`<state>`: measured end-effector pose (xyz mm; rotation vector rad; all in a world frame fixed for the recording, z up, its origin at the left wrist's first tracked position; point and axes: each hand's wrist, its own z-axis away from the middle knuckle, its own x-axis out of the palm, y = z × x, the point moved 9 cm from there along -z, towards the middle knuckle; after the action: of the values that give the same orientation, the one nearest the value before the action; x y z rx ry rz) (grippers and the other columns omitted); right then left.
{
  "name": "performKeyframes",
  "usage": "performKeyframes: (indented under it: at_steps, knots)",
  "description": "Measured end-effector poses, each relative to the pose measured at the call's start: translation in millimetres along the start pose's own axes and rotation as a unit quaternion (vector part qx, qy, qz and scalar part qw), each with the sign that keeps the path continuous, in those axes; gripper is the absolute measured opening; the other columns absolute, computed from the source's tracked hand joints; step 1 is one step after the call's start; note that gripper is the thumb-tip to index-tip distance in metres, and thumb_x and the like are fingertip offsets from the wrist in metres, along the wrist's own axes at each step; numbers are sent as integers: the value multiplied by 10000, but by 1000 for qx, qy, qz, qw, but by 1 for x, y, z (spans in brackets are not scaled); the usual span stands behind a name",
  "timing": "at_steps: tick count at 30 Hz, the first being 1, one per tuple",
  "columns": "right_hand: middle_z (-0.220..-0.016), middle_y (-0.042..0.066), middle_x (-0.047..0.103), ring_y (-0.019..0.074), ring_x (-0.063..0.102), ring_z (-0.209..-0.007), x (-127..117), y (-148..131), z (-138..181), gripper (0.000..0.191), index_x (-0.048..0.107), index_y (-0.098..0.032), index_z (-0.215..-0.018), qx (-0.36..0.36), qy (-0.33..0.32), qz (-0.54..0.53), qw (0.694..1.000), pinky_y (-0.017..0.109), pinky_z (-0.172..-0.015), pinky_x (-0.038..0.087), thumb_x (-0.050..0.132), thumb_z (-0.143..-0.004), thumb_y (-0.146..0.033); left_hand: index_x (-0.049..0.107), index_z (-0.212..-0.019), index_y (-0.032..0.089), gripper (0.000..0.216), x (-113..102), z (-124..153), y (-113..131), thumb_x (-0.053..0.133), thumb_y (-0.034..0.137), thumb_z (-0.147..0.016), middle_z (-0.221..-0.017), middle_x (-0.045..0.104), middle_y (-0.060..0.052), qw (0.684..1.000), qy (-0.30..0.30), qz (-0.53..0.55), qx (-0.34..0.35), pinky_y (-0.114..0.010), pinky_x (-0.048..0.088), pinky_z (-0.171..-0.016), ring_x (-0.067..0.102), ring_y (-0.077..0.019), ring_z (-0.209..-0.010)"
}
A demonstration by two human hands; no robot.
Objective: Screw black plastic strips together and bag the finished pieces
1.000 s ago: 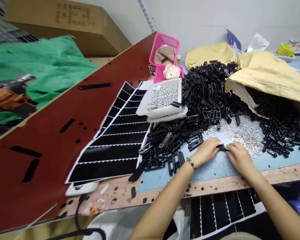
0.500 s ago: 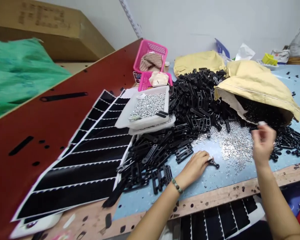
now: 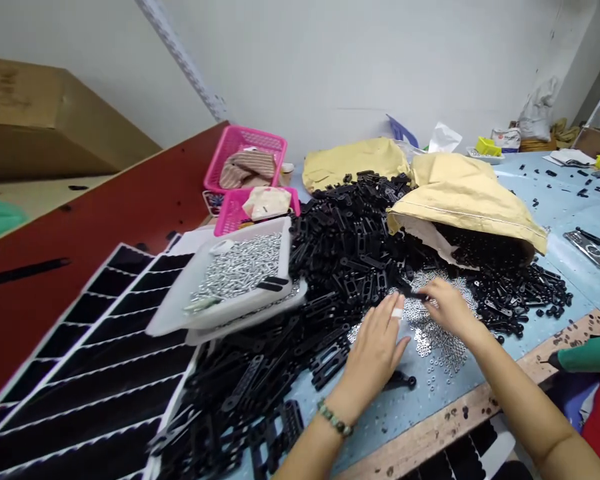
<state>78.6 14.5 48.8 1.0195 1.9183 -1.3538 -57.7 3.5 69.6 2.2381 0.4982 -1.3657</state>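
My left hand (image 3: 374,347) reaches over the front of a pile of black plastic parts (image 3: 350,233), its fingers stretched out and white tape around one fingertip. A black part with a ring-shaped end (image 3: 401,381) lies on the blue table top beside that hand, partly hidden under it. My right hand (image 3: 449,308) pinches a dark flat plastic part (image 3: 411,292) at the pile's edge, near my left fingertips. Below my right hand spread loose silver screws and nuts (image 3: 433,340).
A white tub of silver screws (image 3: 243,270) sits left of the pile, before pink baskets (image 3: 247,150). Behind my right hand, a yellow sack (image 3: 473,193) spills small black parts. Black strip sheets (image 3: 95,360) lie at left. A green-handled tool (image 3: 587,357) juts in at right.
The view has swung right. My right hand has moved from the sack's mouth to the pile and pinches a part. My left hand has reached forward, leaving the ring-ended part on the table.
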Motion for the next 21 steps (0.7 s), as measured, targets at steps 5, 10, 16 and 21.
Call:
performKeyframes:
  at_steps: [5,10,16,21]
  knots:
    - [-1048,18,648,143,597,-956,-36,41,1,337,605,-250,-1122,52,52,1,997,257,-861,473,518,-837,-91,476,-1280,208,364,42,-24,-17,430,217,-919,-1146,657,-94,986,-105,90,-88,-396,501,-888,648,-252,-1001]
    - [-904,124,643,253,570,-933,-68,124,-28,216,681,-164,-893,172,131,50,975,378,-839,465,504,-815,-67,482,-1168,203,282,43,-8,-36,413,311,-916,-1036,662,-69,950,-66,239,-188,-364,493,-851,641,-226,-956]
    - [-941,94,583,217,570,-921,-49,100,-12,287,684,-203,-1031,140,133,-17,981,356,-826,477,429,-900,-182,486,-1088,210,272,49,-3,-37,360,382,-920,-840,624,-12,893,-88,366,-247,-292,482,-643,614,-169,-690]
    - [-875,29,614,157,582,-750,9,20,14,224,673,-230,-1023,64,16,-260,963,291,-676,475,520,-877,-304,509,-1091,204,243,35,-4,-29,447,330,-893,-924,632,-27,923,-54,321,-206,-322,465,-791,612,-192,-846]
